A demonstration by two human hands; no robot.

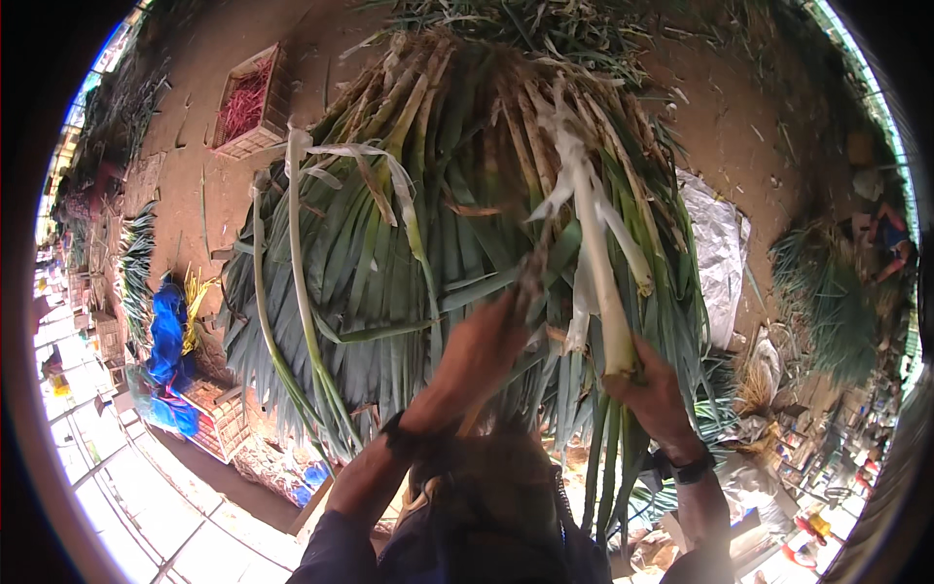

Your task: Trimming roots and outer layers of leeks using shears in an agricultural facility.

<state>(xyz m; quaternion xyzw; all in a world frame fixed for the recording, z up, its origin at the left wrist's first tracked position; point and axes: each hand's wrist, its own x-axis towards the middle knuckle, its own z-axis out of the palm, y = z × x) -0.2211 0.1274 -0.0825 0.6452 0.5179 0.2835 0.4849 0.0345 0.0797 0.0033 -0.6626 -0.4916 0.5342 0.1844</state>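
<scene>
Dark clothing (477, 530) over my own body sits closest, at the bottom centre of the frame, with my forearms rising on either side. My right hand (647, 389), right of centre, is wrapped round the lower end of a thick leek (601, 292) that slants up toward the top of the frame. My left hand (477, 355), near the middle, seems curled about a narrow dark thing (530, 277), but blur hides what it is and how tightly I have it.

The leek could twist, I think, since I grip it at one end only and the stalk looks slick. If the dark thing is an edge, a skid might score the stalk or run down toward my right fingers. Ragged skins (556, 198) could snag and tear deeper than wanted. The long pale stalks (297, 224) at the left of the heap (379, 263) might slide off if I nudge it.

The held stalk is round, cream fading to green, its skins thin and translucent. Below it, the heap fans out in flat, strap-like, blue-green leaves, with brownish, withered strips toward the top. A crumpled whitish sheet (715, 248) shows at the right.
</scene>
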